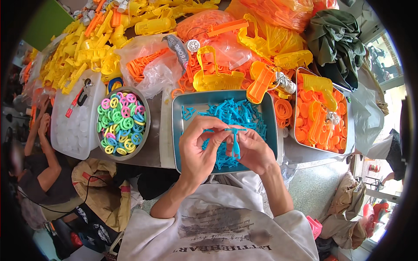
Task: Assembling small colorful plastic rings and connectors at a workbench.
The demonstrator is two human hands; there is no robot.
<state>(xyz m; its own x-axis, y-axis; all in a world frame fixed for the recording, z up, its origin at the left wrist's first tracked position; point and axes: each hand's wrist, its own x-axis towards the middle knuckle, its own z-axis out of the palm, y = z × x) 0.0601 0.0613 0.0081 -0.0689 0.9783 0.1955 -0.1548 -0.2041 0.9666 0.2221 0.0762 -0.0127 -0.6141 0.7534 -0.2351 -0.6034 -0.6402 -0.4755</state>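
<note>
A small T-shaped teal plastic piece is held up between my two hands, its crossbar on top and its stem hanging down. My left hand pinches the crossbar's left end with thumb and fingertips. On the other side, my right hand grips the piece near the top of the stem, thumb against it. Below both hands lies a metal tray, bluish inside, with a heap of small blue plastic parts. A few of these parts lie apart toward the tray's far left.
Left of the tray stands a round bowl of colourful little wheels, then a white tub with pliers on it. A tray of orange parts is at right. Yellow parts and orange-filled bags pile up behind. Another person's arm shows far left.
</note>
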